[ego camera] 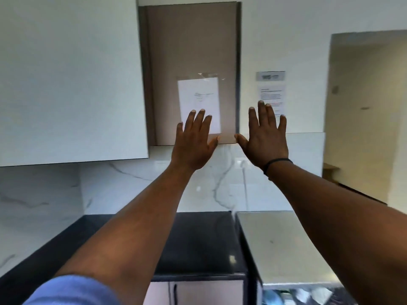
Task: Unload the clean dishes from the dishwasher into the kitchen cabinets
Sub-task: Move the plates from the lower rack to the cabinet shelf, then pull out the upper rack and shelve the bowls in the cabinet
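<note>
Left hand (193, 146) and right hand (265, 137) raised — fingers spread — before the cabinet (191, 51).

Bare forearms, a blue sleeve (72, 290) (left arm), a thin black band (276, 164) at the right wrist

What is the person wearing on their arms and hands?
Not much! Both forearms are bare, with no gloves on either hand. The right hand has a thin black band around its wrist, like a hair tie or bracelet. The left hand has nothing on its wrist. Near the bottom corner, a blue sleeve covers the left upper arm. No rings or watch show.
</note>
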